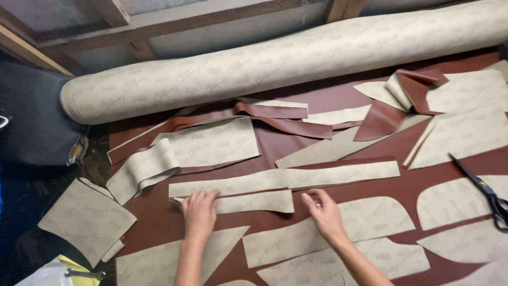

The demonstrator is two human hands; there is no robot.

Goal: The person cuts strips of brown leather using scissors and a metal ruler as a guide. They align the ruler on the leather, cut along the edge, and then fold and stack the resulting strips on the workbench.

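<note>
Head view: left hand (199, 211) lies flat, fingers spread, pressing the left end of a short beige strip (254, 202) on the brown leatherette sheet (159, 222). Right hand (324, 212) is open, fingertips down just beside the strip's right end; it grasps nothing. Strip's long axis runs left to right, between both hands, just below a longer strip (286, 178). Left hand is nearer. Scissors (484, 190) lie well apart at right; fabric roll (275, 61) behind.

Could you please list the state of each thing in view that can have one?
Left hand: flat on short beige strip.
Right hand: open, fingertips beside the strip.
Scissors: shut, lying flat.
Material roll: rolled up.
Brown leatherette scrap: folded over.
</note>
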